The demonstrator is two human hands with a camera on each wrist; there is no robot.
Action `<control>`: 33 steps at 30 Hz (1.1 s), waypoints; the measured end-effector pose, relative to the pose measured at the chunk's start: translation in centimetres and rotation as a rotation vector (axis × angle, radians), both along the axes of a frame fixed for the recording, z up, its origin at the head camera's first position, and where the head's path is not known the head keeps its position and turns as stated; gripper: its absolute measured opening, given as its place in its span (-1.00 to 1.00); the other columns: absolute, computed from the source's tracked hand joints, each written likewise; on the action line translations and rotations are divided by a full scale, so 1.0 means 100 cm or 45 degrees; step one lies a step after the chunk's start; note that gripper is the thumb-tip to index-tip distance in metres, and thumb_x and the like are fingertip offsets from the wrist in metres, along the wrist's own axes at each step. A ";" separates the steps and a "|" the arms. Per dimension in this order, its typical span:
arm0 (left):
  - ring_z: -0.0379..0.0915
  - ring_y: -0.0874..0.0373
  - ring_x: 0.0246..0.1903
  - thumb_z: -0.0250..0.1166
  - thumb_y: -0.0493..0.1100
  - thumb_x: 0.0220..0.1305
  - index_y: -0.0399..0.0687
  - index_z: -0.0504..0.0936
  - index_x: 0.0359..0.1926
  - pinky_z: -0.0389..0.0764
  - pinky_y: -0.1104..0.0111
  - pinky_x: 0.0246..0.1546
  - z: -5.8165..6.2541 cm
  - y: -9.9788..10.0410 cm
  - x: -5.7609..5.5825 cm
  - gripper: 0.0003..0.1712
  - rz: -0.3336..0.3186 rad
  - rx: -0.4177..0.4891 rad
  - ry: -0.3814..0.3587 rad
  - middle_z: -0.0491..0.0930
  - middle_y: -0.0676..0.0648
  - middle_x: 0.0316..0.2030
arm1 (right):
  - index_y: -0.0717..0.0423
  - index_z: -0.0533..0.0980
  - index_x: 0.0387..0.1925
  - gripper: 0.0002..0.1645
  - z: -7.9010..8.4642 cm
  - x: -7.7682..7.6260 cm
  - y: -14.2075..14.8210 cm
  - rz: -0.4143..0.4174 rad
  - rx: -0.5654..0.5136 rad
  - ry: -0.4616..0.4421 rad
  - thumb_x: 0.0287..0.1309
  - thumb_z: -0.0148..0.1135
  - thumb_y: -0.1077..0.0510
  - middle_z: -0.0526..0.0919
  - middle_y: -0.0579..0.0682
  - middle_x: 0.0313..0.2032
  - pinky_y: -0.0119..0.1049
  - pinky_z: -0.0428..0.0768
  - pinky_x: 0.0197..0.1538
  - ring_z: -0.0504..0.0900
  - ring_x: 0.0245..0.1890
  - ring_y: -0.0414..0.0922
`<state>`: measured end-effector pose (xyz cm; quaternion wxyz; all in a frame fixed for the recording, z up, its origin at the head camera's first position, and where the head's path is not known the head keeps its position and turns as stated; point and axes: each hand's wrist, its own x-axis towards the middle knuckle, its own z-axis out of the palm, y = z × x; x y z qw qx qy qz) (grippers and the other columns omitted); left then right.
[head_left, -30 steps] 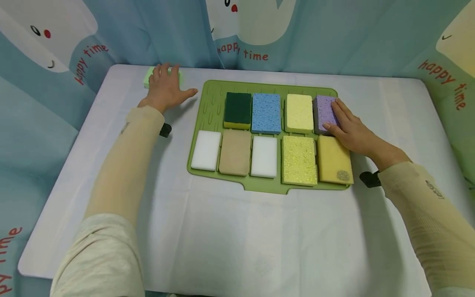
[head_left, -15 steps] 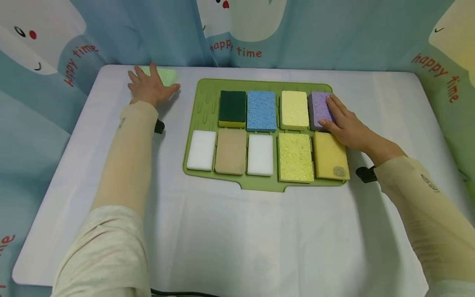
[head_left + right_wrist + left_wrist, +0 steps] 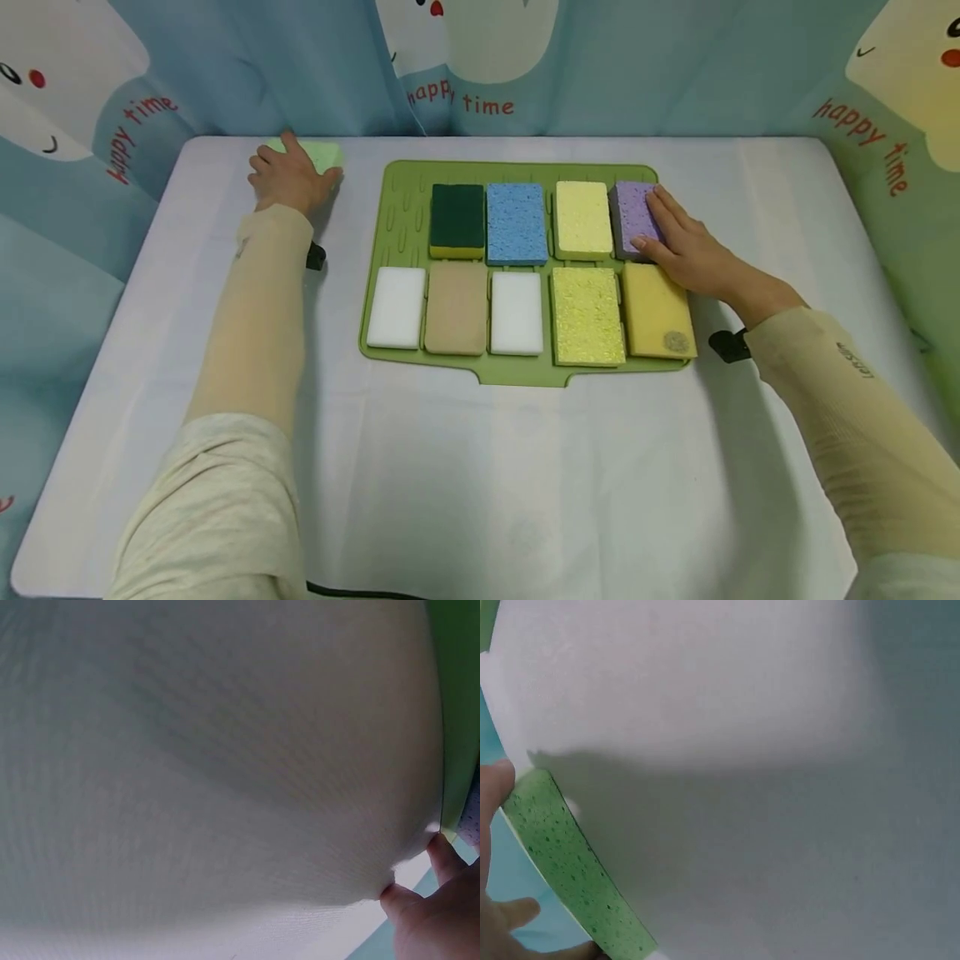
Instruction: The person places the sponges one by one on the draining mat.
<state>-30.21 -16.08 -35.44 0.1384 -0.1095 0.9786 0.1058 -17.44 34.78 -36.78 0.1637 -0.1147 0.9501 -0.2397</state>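
At the far left of the table, my left hand (image 3: 291, 182) grips a light green sponge (image 3: 326, 155), its fingers curled over the far side. The left wrist view shows this sponge (image 3: 577, 862) between the thumb at one end and a finger at the other. My right hand (image 3: 693, 254) rests against a purple sponge (image 3: 632, 212) at the green mat's far right corner, fingers extended and thumb along the near side. In the right wrist view, two fingertips (image 3: 439, 841) press the cloth beside the mat's edge (image 3: 457, 697).
The green mat (image 3: 397, 225) bears two rows of sponges, among them a dark green scourer (image 3: 457, 215), a blue sponge (image 3: 516, 223), a tan one (image 3: 456, 308) and white ones. A patterned curtain (image 3: 622, 83) hangs behind the white table (image 3: 525, 467).
My left hand spread its fingers, moved left over the light green sponge, then closed its fingers around it. My right hand stays at the purple sponge. The whole view has shifted slightly.
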 end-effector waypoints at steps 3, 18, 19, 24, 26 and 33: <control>-0.09 -0.38 0.39 0.00 0.35 0.32 -0.30 -0.25 0.48 0.16 -0.12 0.39 0.000 -0.003 0.001 0.09 0.043 0.027 0.062 -0.05 -0.58 0.38 | 0.03 -0.44 0.57 -0.05 0.000 -0.001 -0.001 -0.007 0.008 -0.007 0.51 -0.20 -0.20 -0.53 0.05 0.57 0.35 -0.36 0.47 -0.45 0.57 0.16; -0.05 -0.42 0.37 0.06 0.37 0.18 -0.28 -0.15 0.50 0.13 -0.19 0.36 0.003 -0.011 0.007 0.15 0.031 0.031 0.017 -0.03 -0.56 0.38 | 0.02 -0.47 0.56 -0.05 -0.001 -0.001 -0.005 -0.005 0.004 -0.036 0.51 -0.22 -0.21 -0.56 0.03 0.56 0.38 -0.39 0.45 -0.47 0.56 0.19; -0.05 -0.42 0.38 0.05 0.38 0.18 -0.28 -0.17 0.50 0.13 -0.19 0.36 0.003 -0.011 0.007 0.17 0.036 0.042 0.011 -0.04 -0.56 0.39 | 0.01 -0.47 0.56 -0.05 -0.002 -0.001 -0.006 -0.005 0.002 -0.037 0.51 -0.22 -0.21 -0.56 0.02 0.57 0.37 -0.39 0.46 -0.47 0.56 0.17; 0.04 -0.38 0.35 0.03 0.51 0.15 -0.30 -0.17 0.49 0.20 -0.17 0.33 0.001 -0.011 0.009 0.25 0.068 0.012 0.040 0.07 -0.55 0.35 | 0.00 -0.47 0.56 -0.04 -0.002 -0.001 -0.008 -0.009 0.013 -0.051 0.50 -0.22 -0.23 -0.56 0.02 0.57 0.34 -0.38 0.48 -0.49 0.57 0.13; 0.09 -0.37 0.33 0.05 0.54 0.13 -0.35 -0.09 0.45 0.23 -0.13 0.33 0.001 -0.009 0.010 0.25 0.069 -0.021 0.083 0.15 -0.55 0.32 | 0.01 -0.48 0.56 -0.04 0.000 -0.001 -0.008 -0.014 0.023 -0.055 0.50 -0.22 -0.23 -0.56 0.03 0.56 0.33 -0.38 0.48 -0.49 0.57 0.14; 0.14 -0.42 0.30 0.09 0.50 0.11 -0.48 0.05 0.38 0.21 -0.12 0.34 0.006 -0.007 0.004 0.24 -0.039 -0.107 0.139 0.22 -0.56 0.27 | 0.02 -0.47 0.56 -0.05 0.004 0.000 -0.005 -0.018 0.021 -0.042 0.51 -0.23 -0.21 -0.56 0.05 0.56 0.35 -0.39 0.46 -0.48 0.56 0.19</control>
